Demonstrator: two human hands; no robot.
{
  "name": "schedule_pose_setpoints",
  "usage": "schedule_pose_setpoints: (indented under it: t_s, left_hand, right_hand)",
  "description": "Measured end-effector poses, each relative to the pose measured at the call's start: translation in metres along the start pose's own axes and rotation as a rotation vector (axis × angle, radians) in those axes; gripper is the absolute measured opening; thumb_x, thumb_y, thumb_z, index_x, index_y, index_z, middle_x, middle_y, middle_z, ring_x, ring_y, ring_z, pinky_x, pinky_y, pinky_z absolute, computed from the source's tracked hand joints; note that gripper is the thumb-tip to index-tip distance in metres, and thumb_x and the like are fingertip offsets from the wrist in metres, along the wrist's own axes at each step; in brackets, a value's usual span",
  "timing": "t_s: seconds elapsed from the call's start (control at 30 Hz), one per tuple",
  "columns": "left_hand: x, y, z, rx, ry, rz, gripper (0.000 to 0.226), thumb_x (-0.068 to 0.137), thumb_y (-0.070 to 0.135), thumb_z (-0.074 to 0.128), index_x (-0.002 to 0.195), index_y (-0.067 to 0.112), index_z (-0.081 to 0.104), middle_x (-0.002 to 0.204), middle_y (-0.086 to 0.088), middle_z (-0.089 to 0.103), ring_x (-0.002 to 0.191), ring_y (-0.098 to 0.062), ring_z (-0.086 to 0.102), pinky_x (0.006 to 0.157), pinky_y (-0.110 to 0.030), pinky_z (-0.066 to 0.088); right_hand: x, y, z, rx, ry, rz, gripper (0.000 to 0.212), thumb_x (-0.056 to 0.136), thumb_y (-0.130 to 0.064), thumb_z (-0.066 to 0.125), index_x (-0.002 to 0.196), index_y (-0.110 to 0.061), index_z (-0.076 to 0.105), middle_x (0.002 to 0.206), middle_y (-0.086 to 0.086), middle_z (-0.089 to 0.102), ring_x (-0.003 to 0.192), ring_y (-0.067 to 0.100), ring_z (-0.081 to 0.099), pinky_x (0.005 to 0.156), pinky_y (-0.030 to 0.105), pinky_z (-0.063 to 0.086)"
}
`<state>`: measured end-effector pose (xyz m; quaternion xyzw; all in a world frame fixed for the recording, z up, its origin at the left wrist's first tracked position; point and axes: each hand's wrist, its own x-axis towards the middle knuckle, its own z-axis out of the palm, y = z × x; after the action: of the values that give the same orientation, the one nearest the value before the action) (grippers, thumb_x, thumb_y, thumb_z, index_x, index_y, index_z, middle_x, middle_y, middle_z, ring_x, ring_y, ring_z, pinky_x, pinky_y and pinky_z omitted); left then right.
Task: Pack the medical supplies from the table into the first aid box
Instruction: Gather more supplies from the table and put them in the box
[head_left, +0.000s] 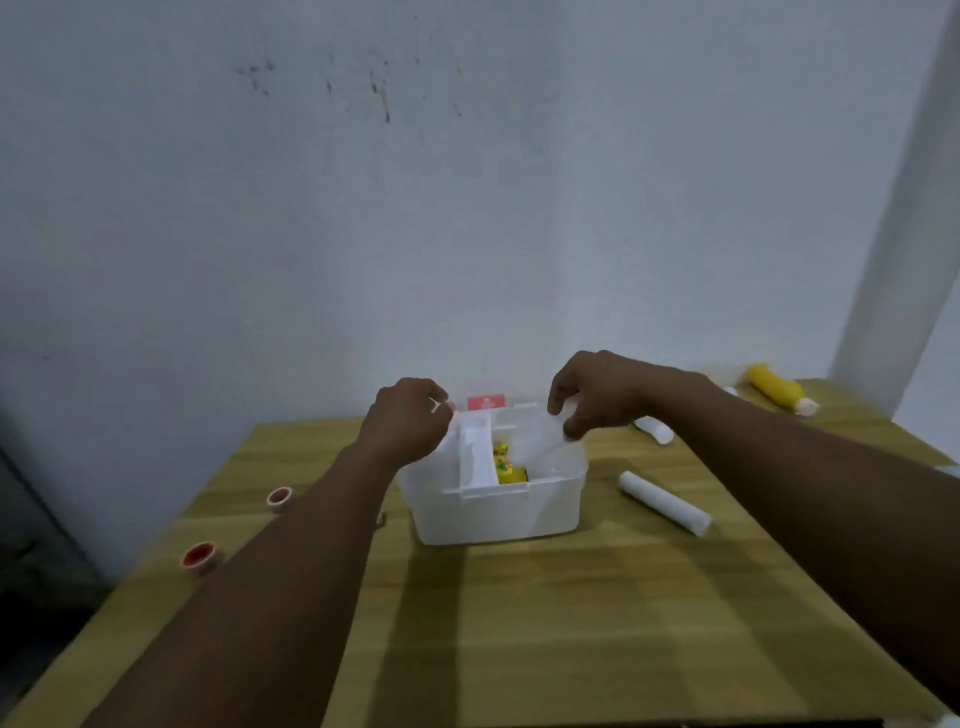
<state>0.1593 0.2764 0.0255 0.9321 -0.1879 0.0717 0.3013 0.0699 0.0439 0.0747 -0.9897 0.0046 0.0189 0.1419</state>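
A white translucent first aid box (519, 512) stands open in the middle of the wooden table (519, 623). A white inner tray (475, 457) with a central handle sits in its top. A yellow packet (505, 465) shows beneath it. My left hand (408, 421) pinches the tray's far left edge. At the far right edge, my right hand (597, 392) pinches the translucent rim. A white bandage roll (665, 501) lies to the right of the box, a small white bottle (654, 430) lies behind it, and a yellow tube (776, 387) lies at the far right.
Two small red-topped round items (279, 499) (200, 557) sit near the table's left edge. A red-labelled part (487, 401), perhaps the lid, shows behind the box. A grey wall (467, 208) stands close behind the table. The picture is slightly blurred.
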Motion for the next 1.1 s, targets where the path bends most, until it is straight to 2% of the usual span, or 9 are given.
schedule_pose_setpoints:
  t_s: [0.13,0.23,0.53,0.63,0.7,0.77,0.83,1.0,1.1]
  left_hand:
    - [-0.003,-0.021,0.018,-0.025,-0.014,-0.058,0.045,0.095,0.041,0.061,0.133,0.019,0.06,0.138,-0.007,0.059,0.122,-0.024,0.057,0.096,-0.029,0.039]
    - [-0.007,-0.029,0.03,-0.072,-0.024,-0.083,0.044,0.095,0.042,0.06,0.135,0.023,0.057,0.14,-0.006,0.057,0.126,-0.025,0.053,0.097,-0.031,0.039]
    - [-0.015,-0.029,0.035,-0.14,0.047,-0.102,0.042,0.097,0.037,0.059,0.137,0.026,0.056,0.144,-0.004,0.055,0.127,-0.025,0.052,0.102,-0.037,0.042]
    - [-0.016,-0.028,0.035,-0.152,0.056,-0.104,0.042,0.097,0.037,0.059,0.137,0.025,0.056,0.144,-0.004,0.055,0.126,-0.025,0.053,0.102,-0.038,0.043]
    - [-0.016,-0.027,0.035,-0.153,0.063,-0.11,0.042,0.097,0.037,0.058,0.137,0.025,0.057,0.144,-0.004,0.055,0.126,-0.026,0.054,0.102,-0.038,0.044]
    - [-0.016,-0.027,0.035,-0.157,0.065,-0.113,0.041,0.097,0.037,0.058,0.136,0.025,0.057,0.143,-0.004,0.056,0.125,-0.026,0.054,0.101,-0.038,0.044]
    - [-0.017,-0.027,0.035,-0.165,0.064,-0.112,0.041,0.097,0.037,0.058,0.136,0.025,0.057,0.143,-0.004,0.056,0.125,-0.026,0.054,0.101,-0.039,0.045]
    - [-0.016,-0.028,0.036,-0.168,0.063,-0.115,0.042,0.097,0.037,0.058,0.137,0.025,0.056,0.144,-0.004,0.055,0.126,-0.026,0.053,0.102,-0.04,0.046]
    - [-0.016,-0.028,0.036,-0.162,0.066,-0.109,0.042,0.097,0.037,0.058,0.137,0.025,0.056,0.144,-0.004,0.055,0.127,-0.026,0.053,0.103,-0.04,0.044]
  right_hand:
    - [0.01,-0.009,0.018,-0.006,-0.032,-0.045,0.039,0.08,-0.023,0.078,0.118,-0.02,0.069,0.122,0.0,0.057,0.104,0.017,0.052,0.082,0.025,0.039]
    - [0.018,-0.011,0.035,0.001,-0.021,-0.06,0.04,0.081,-0.025,0.079,0.118,-0.019,0.068,0.13,0.002,0.057,0.118,0.02,0.053,0.085,0.025,0.039]
    - [0.033,-0.02,0.07,-0.006,0.029,-0.073,0.044,0.075,-0.026,0.083,0.115,-0.023,0.066,0.126,0.002,0.06,0.11,0.02,0.056,0.087,0.033,0.049]
    - [0.026,-0.022,0.06,0.16,0.157,0.027,0.033,0.084,-0.026,0.071,0.115,-0.016,0.067,0.124,0.007,0.062,0.109,0.022,0.06,0.088,0.033,0.051]
    - [0.021,-0.026,0.053,0.462,0.207,0.209,0.027,0.09,-0.024,0.058,0.107,-0.004,0.064,0.108,0.015,0.064,0.097,0.028,0.062,0.088,0.039,0.055]
    - [0.018,-0.033,0.049,0.861,0.069,0.428,0.033,0.094,-0.024,0.049,0.119,-0.003,0.051,0.116,0.02,0.056,0.104,0.034,0.059,0.092,0.042,0.054]
    - [0.019,-0.037,0.047,1.049,-0.047,0.574,0.054,0.097,-0.029,0.045,0.143,-0.004,0.036,0.136,0.028,0.047,0.12,0.044,0.054,0.096,0.044,0.05]
    - [0.035,-0.042,0.055,1.166,-0.042,0.662,0.065,0.092,-0.038,0.043,0.139,0.007,0.04,0.111,0.029,0.054,0.092,0.038,0.062,0.086,0.042,0.054]
    - [0.04,-0.046,0.059,1.15,-0.07,0.635,0.065,0.094,-0.039,0.04,0.141,0.005,0.037,0.127,0.032,0.052,0.11,0.043,0.058,0.089,0.045,0.051]
